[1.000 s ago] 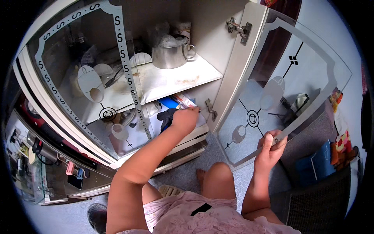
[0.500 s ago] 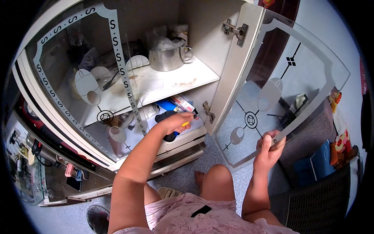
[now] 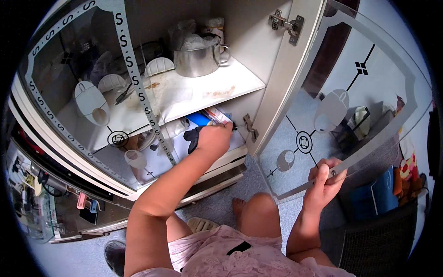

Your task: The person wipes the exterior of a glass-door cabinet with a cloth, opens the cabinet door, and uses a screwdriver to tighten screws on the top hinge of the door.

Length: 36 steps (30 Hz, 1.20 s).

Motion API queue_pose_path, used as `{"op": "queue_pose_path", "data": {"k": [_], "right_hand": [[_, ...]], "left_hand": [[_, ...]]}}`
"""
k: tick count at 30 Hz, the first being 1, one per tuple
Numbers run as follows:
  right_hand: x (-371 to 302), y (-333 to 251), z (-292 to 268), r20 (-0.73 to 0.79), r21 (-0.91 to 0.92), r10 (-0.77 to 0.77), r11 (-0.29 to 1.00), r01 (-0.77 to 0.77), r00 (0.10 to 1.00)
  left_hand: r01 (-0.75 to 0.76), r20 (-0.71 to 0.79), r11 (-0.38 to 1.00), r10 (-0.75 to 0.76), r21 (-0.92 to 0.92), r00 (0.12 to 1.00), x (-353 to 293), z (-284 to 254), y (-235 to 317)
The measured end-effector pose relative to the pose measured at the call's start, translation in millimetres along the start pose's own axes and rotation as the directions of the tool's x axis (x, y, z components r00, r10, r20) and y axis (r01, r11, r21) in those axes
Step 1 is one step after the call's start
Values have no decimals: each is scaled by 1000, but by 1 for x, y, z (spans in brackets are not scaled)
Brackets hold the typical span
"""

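The left hand now sits lower and further inside the cabinet than a second ago: then it was up at the packets on the lower shelf, half a second ago it had dropped onto the dark thing there, and now its fingers are curled over that dark object, knuckles up; it looks like a grip, though the palm hides whether it is closed tight. Judging by that, the reach has turned into a taking-hold. The right hand has not moved: it stays clamped on the lower edge of the open glass door, holding it swung wide. Just past the left hand lie a blue packet and a flat white packet with a red end, side by side at the back of the lower shelf; their print is too small to tell. On the white upper shelf stands a steel pot with a clear bag in it, and a pale carton behind. The left door, shut, bears a frosted band of curls and cup shapes.
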State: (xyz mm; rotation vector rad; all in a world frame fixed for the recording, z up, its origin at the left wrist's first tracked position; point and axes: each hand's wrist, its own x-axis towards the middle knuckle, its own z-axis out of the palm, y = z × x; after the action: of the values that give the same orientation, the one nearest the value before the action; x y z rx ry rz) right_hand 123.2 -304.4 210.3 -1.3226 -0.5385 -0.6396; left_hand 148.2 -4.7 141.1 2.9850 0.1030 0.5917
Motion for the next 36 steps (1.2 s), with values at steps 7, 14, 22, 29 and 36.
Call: {"op": "queue_pose_path", "data": {"k": [7, 14, 22, 29, 36], "right_hand": [[2, 2, -9, 53, 2, 23, 1000, -23, 998], [6, 4, -8, 52, -9, -23, 1000, 23, 998], [8, 7, -11, 45, 29, 6, 1000, -7, 999], [7, 6, -11, 19, 6, -7, 1000, 7, 1000], [4, 4, -12, 73, 58, -48, 997, 44, 996]], "left_hand": [[73, 40, 980, -67, -186, 997, -5, 22, 0], [597, 624, 284, 6, -750, 781, 17, 26, -44], [698, 676, -154, 175, -700, 716, 7, 36, -42], [439, 489, 441, 1, -783, 872, 23, 35, -37], [24, 221, 984, 15, -175, 975, 20, -19, -4]]}}
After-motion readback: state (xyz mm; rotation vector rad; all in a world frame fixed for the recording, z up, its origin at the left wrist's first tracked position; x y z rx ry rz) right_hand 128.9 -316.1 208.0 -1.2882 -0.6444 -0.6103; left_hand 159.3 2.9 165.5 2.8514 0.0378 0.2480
